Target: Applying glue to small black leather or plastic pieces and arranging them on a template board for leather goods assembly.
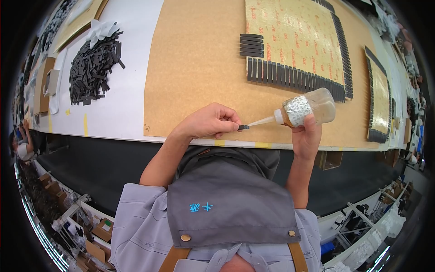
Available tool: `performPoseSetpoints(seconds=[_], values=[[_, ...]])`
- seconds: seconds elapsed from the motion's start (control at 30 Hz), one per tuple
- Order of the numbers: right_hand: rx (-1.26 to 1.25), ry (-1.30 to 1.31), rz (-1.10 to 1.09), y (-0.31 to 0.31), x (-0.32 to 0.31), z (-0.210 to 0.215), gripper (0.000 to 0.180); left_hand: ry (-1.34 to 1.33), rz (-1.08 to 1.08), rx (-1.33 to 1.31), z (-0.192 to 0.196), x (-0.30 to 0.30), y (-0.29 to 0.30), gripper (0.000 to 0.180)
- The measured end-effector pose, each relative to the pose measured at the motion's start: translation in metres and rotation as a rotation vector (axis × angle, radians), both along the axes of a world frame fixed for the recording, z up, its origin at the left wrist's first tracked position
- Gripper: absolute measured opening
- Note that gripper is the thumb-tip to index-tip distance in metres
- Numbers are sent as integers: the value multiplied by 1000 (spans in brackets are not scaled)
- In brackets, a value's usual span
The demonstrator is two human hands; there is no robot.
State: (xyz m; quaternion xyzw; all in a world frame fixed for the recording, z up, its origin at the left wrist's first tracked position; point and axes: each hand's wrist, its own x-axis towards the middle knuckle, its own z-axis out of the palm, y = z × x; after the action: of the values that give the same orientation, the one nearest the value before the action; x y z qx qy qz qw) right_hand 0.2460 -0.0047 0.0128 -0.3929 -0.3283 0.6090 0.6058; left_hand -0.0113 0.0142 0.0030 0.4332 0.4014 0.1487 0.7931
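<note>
My left hand (217, 121) pinches a small black strip (244, 127) between thumb and fingers, over the near edge of the brown board. My right hand (307, 134) grips a clear squeeze bottle (312, 109) with a silvery wrap and a white cap, tipped sideways. Its long thin nozzle (262, 121) points left, and the tip is at the strip or very close to it. Beyond the bottle lies a yellowish sheet (294, 31) with red print. Black strips (290, 76) are set side by side along its near and right edges, and several more (251, 45) at its left edge.
A brown board (195, 68) covers much of the white table (131, 54). A heap of loose black strips (95, 68) lies at the left, with crumpled white material (102, 31) on it. Another strip-edged sheet (379, 95) is at the right. A cardboard box (44, 86) stands far left.
</note>
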Motion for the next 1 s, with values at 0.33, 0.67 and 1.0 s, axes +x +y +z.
performPoseSetpoints(seconds=[0.33,0.67,1.0], values=[[38,-155,94,-2,4,-1,60,1,38,-2,1,-2,0,12],[69,55,-3,-1,4,-4,58,-263,243,93,-9,-6,-9,11],[98,67,-29,0,-11,-10,59,-484,228,193,-11,-5,-9,4]])
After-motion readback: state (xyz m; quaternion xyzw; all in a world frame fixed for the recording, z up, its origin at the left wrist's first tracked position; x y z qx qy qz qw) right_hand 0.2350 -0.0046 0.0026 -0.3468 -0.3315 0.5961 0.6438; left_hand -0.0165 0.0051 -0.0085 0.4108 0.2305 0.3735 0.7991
